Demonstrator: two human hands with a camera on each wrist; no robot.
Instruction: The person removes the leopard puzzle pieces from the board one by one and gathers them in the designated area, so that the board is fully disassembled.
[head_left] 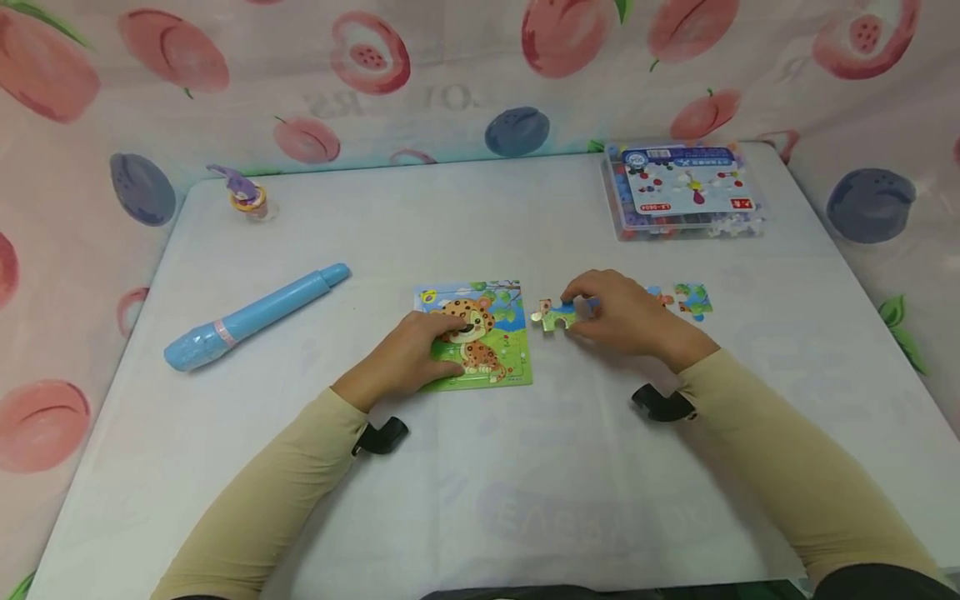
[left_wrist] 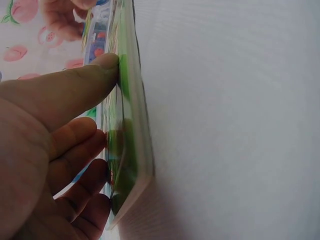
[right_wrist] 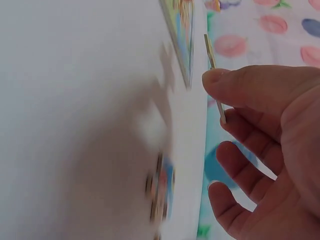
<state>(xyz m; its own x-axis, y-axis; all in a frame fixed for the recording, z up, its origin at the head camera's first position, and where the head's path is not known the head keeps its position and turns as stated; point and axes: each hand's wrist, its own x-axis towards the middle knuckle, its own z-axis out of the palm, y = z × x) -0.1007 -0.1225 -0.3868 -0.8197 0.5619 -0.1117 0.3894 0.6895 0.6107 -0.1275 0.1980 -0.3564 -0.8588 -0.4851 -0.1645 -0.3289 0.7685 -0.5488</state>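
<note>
A square jigsaw puzzle (head_left: 504, 333) with a cartoon leopard lies flat on the white table. My left hand (head_left: 408, 354) rests on its left side; in the left wrist view, thumb and fingertips touch the puzzle's top face (left_wrist: 127, 95). To the puzzle's right, my right hand (head_left: 618, 312) pinches a green and blue jigsaw piece (head_left: 553, 317) between thumb and fingers. The right wrist view shows that piece (right_wrist: 212, 55) edge-on, raised off the table. Beyond the right hand lie loose jigsaw pieces (head_left: 693, 300), one of them partly hidden behind it.
A light blue stick-shaped toy (head_left: 262, 315) lies on the left of the table (head_left: 450, 483). Behind it stands a small purple-topped figurine (head_left: 247, 196). A clear plastic box (head_left: 686, 192) with a blue label sits at the back right. Fruit-printed cloth surrounds the back and sides.
</note>
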